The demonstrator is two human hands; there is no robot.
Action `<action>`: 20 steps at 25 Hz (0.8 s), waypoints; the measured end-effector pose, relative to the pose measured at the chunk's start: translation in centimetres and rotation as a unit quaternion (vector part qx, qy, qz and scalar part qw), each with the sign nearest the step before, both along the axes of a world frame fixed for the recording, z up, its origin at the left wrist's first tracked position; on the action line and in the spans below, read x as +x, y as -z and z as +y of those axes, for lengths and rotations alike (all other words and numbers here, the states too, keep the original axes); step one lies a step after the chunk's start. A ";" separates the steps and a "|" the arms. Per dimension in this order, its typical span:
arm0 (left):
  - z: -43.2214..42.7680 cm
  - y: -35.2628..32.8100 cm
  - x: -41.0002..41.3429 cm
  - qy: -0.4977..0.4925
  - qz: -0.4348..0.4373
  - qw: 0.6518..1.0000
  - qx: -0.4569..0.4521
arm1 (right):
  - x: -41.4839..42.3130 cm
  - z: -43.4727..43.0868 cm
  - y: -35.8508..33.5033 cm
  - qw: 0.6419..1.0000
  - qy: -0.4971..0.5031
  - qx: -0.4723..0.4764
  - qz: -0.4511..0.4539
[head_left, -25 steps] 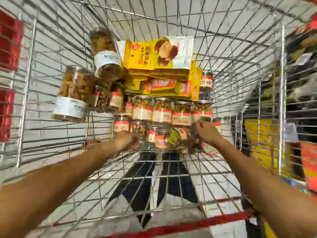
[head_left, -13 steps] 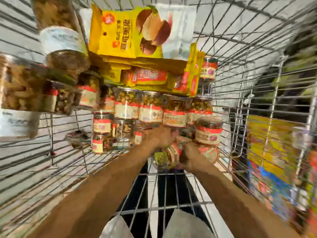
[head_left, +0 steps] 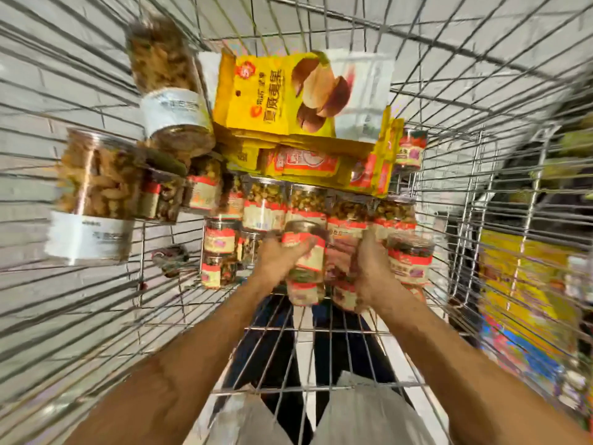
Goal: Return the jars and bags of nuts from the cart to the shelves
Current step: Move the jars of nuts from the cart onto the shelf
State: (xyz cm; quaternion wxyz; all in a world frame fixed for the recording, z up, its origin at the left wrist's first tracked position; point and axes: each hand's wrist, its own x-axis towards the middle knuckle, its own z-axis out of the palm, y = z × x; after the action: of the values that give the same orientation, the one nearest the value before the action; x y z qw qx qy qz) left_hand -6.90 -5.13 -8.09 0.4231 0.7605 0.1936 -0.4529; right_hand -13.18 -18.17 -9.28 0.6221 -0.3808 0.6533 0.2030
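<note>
Because the small jars (head_left: 266, 207) are rigid, clear-walled and packed with nuts, judge each as dense for its size, smooth on the wall and liable to slip, or to crack if dropped. Take hold round the labelled middle, fingers and thumb on opposite sides, not by the lid. Both hands work close together at the centre of the cart (head_left: 481, 194). The left hand (head_left: 279, 261) has its fingers curled round one jar (head_left: 305, 255), across the red-and-cream label. The right hand (head_left: 372, 268), just beside it at 3 o'clock, is wrapped on a second jar (head_left: 345, 293), though blur hides its fingers. The other small jars stand in rows from 9 o'clock round to 3 o'clock of the hands, several touching the gripped ones, so a straight lift is advised to avoid toppling neighbours. A large jar (head_left: 96, 187) lies at 10 o'clock and a tall jar (head_left: 167, 85) at 11 o'clock. These are judged heavier and call for a two-handed hold round the body. The yellow bags (head_left: 276, 97) are stacked at 12 o'clock over the far jars. They are judged light, soft and slick, and are best taken by the flat faces, not by one corner.
</note>
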 end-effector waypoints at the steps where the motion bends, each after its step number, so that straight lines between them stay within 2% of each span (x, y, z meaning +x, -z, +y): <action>1: 0.2 -0.4 -0.2 -0.023 -0.044 0.999 -0.013 | 0.6 -0.1 -0.1 1.000 -0.006 -0.008 -0.011; 3: 0.5 -1.4 -0.1 -0.005 -0.098 0.993 -0.067 | 1.5 -0.4 -0.5 0.998 -0.031 0.024 -0.053; 4: 0.8 -2.0 0.1 -0.018 -0.087 0.990 -0.112 | 2.2 -0.5 -0.6 0.996 -0.028 0.047 -0.073; 5: 0.9 -2.5 0.7 -0.072 -0.052 0.982 -0.169 | 2.8 -0.7 -0.3 0.995 -0.014 0.055 -0.085; 6: 1.3 -2.2 1.5 -0.134 -0.029 0.973 -0.187 | 3.5 -1.1 0.0 0.994 0.007 0.059 -0.096; 7: 1.9 -1.5 2.0 -0.176 -0.027 0.971 -0.162 | 4.0 -1.5 0.3 0.992 0.024 0.060 -0.107; 8: 2.7 -0.5 1.8 -0.148 -0.037 0.984 -0.087 | 4.2 -1.9 0.6 0.991 0.036 0.063 -0.114; 9: 3.7 0.2 1.1 -0.077 -0.042 0.996 -0.015 | 4.2 -2.5 0.9 0.989 0.047 0.066 -0.121; 10: 4.8 1.4 -0.2 0.012 -0.031 0.999 0.020 | 3.9 -3.0 1.4 0.989 0.056 0.067 -0.123; 12: 5.6 3.2 -3.9 0.167 0.047 0.985 0.007 | 2.7 -3.9 2.4 0.987 0.074 0.082 -0.118; 14: 4.8 6.0 -6.9 0.217 0.074 0.973 -0.010 | 1.8 -4.7 3.1 0.983 0.087 0.097 -0.127; 15: 3.7 7.1 -7.7 0.207 0.063 0.976 -0.009 | 1.7 -5.1 3.4 0.981 0.094 0.102 -0.138; 18: 0.4 9.5 -9.5 0.038 0.045 0.998 0.014 | 1.7 -5.8 4.5 0.975 0.100 0.119 -0.157; 20: 0.2 10.2 -9.6 0.027 -0.014 0.999 0.008 | 1.9 -5.9 4.2 0.975 0.089 0.116 -0.166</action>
State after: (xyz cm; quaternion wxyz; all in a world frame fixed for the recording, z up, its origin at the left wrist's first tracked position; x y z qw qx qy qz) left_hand -16.55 -4.90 -18.34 0.4070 0.7754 0.1705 -0.4517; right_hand -11.33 -24.05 -13.47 0.7772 -0.2746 0.5446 0.1550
